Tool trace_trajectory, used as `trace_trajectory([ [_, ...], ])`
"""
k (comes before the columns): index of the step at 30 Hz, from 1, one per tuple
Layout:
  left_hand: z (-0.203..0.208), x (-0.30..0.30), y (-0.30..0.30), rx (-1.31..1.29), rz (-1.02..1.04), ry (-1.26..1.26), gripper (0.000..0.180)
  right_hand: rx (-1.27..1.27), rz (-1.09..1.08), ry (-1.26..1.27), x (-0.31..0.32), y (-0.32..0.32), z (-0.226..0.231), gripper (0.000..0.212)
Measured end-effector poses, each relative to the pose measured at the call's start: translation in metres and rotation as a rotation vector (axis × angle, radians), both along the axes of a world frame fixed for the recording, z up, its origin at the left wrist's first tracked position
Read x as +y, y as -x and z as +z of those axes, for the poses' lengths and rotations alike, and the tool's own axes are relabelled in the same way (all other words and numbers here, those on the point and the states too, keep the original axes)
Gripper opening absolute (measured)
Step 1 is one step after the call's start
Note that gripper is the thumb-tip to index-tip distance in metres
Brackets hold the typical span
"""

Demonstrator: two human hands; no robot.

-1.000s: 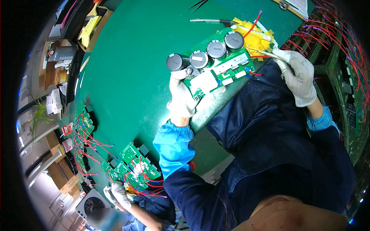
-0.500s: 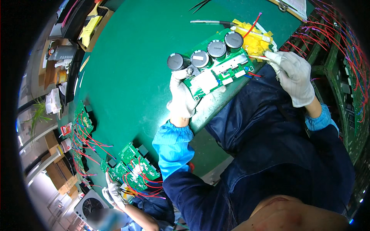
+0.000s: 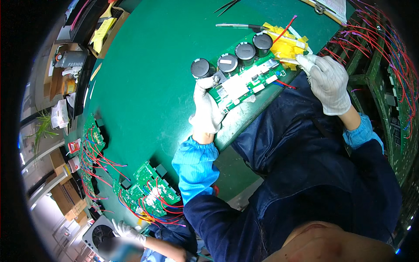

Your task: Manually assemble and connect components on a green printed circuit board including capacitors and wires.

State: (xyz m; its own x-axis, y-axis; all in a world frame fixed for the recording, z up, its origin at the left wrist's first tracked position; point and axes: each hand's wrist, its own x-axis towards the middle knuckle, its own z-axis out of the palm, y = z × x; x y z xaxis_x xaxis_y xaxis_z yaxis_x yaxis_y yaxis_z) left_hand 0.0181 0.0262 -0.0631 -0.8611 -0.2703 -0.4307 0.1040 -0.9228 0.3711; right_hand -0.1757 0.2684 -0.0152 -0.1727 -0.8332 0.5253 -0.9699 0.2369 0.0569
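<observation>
My left hand (image 3: 205,107), in a white glove, grips the near-left end of a green circuit board (image 3: 246,91). The board carries several black cylindrical capacitors (image 3: 245,51) along its far side, and short red and blue wires (image 3: 286,84) come off its right end. My right hand (image 3: 327,83), gloved too, is closed at the fingertips on a thin pale strip (image 3: 287,60) beside the board's right end. Exactly what this strip is, I cannot tell. Just beyond it lies a bundle of yellow tape pieces (image 3: 286,43).
Black tweezers (image 3: 227,6) and a pen-like rod (image 3: 238,25) lie on the green table (image 3: 148,78). More wired boards (image 3: 152,187) sit at lower left, near a co-worker's gloved hand (image 3: 128,232). At right stands a rack (image 3: 371,78) with many red wires; a clipboard (image 3: 325,11) lies at the top.
My right hand has shifted slightly left with the strip, toward the yellow tape. The board has tilted slightly in my left hand. The co-worker's hand has moved off the wired board.
</observation>
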Motion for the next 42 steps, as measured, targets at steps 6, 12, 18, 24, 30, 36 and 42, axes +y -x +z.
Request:
trace_trajectory([
  [6,0.007,0.010,0.010,-0.056,0.034,0.143,0.044,0.062,-0.022,0.022,-0.007,0.003,-0.017,0.033],
  [12,0.002,0.012,0.012,-0.039,0.027,0.136,0.044,0.129,-0.041,0.063,-0.011,0.006,-0.028,0.039],
  [18,0.004,0.014,0.013,-0.047,0.048,0.117,0.031,0.103,-0.164,-0.011,-0.012,0.009,-0.032,0.037],
  [24,-0.002,0.014,0.009,-0.072,0.079,0.126,0.028,-0.087,-0.186,0.088,-0.007,0.016,-0.034,0.026],
  [30,-0.027,0.008,0.004,-0.108,0.134,0.171,0.032,-0.091,-0.252,-0.270,-0.001,0.013,-0.027,0.030],
  [36,-0.017,0.008,0.002,-0.144,0.068,0.186,0.028,-0.343,-0.102,-0.082,0.005,0.015,-0.023,0.023],
  [42,-0.014,0.010,0.006,-0.119,0.066,0.147,0.030,-0.226,0.045,0.005,-0.007,0.024,-0.023,0.023],
])
